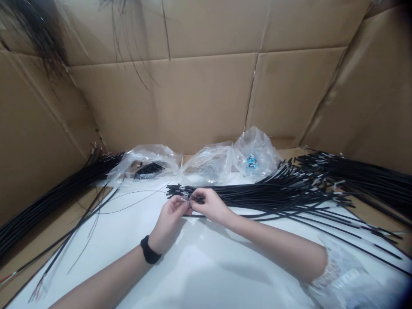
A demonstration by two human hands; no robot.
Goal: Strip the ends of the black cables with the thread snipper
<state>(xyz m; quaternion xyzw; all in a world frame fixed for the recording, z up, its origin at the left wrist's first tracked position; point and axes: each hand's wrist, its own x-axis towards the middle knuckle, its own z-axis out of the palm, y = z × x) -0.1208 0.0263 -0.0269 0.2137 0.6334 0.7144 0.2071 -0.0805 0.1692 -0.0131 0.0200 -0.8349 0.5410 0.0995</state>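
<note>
My left hand [174,214], with a black band [149,250] at its wrist, is closed in a pinch. Its fingertips meet those of my right hand [207,204], which is closed too. What is pinched between them is small and mostly covered by the fingers. Just behind the hands lies a bundle of black cables [244,195], its near-left ends beside my right fingers. One black cable [254,215] runs rightward from under my hands, and whether I hold it cannot be made out.
Clear plastic bags stand at the back: one with black parts [149,169], one with pale contents [207,165], one with blue pieces [251,162]. More black cables lie left [61,197] and right [360,171]. Cardboard walls [206,94] enclose the white surface [135,227].
</note>
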